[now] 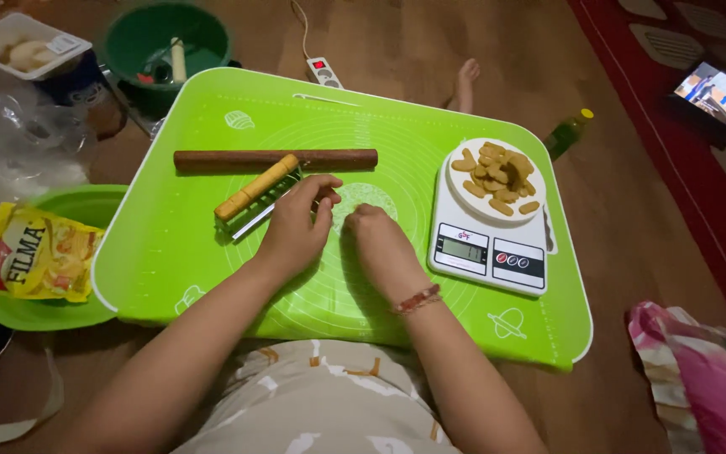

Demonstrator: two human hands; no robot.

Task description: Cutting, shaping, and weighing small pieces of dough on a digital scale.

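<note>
Pale dough (361,200) under both | left hand (294,229) loose | right hand (380,241) clenched

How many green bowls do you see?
2. One dark green bowl sits on the floor beyond the mat's far left corner; one light green bowl sits left of the mat, under a yellow packet. Others may be hidden.

Dough (369,198) mostly hidden under both hands. Patterned cloth (703,370) cut off at right edge. Far-left tray (23,44) blurred.
</note>
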